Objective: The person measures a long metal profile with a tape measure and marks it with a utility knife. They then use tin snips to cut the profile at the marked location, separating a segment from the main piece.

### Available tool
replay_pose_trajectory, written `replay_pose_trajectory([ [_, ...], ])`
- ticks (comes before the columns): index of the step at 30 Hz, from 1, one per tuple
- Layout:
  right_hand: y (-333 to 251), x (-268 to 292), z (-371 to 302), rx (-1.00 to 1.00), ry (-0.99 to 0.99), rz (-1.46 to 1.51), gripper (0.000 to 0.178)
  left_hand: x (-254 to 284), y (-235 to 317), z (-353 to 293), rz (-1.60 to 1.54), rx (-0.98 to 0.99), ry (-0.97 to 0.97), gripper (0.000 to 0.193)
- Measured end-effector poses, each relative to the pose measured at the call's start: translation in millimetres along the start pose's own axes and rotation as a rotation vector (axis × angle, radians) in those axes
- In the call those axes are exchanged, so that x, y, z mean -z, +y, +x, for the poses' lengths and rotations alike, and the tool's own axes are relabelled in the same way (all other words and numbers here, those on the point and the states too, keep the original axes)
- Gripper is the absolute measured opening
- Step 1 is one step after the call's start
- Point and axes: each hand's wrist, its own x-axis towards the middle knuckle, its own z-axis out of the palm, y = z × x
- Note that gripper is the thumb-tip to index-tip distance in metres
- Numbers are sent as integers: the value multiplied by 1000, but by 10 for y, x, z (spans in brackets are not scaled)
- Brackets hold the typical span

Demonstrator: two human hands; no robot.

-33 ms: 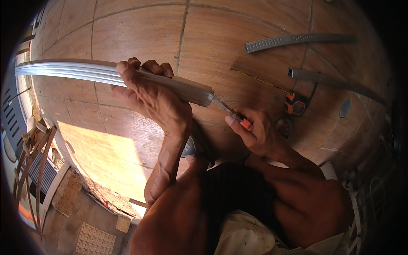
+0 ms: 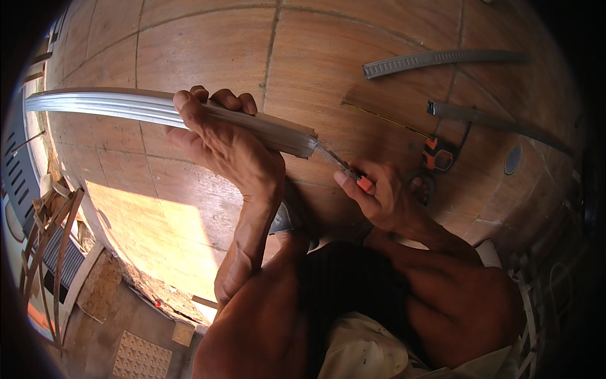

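A long silvery ribbed metal profile [image 2: 120,105] runs from the far left to the middle, and its near end slants down to the right. My left hand [image 2: 230,136] wraps around it close to that end, fingers over the far side. My right hand [image 2: 382,192] is closed around a hand tool [image 2: 364,182] with a narrow grey metal head and a red-orange part on the handle; its exact kind cannot be made out. The tool's tip meets the profile's cut end. Most of the handle is hidden in my palm.
On the tiled floor [image 2: 328,57] to the right lie a slotted grey metal strip [image 2: 442,60] and a second grey channel [image 2: 499,121]. An orange and black tape measure [image 2: 439,153] has its blade pulled out leftward. Wooden sticks [image 2: 53,234] stand at the left, beside a sunlit patch.
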Motion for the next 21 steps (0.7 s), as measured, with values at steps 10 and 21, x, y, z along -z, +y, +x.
replay_pose_trajectory([
  [10, 69, 17, -19, 46, 17, -54, 28, -48, 6, -24, -26, 16, 48, 41],
  [21, 160, 179, -107, -28, -302, 201, 35, 210, -175, 307, -337, 276, -99, 40],
])
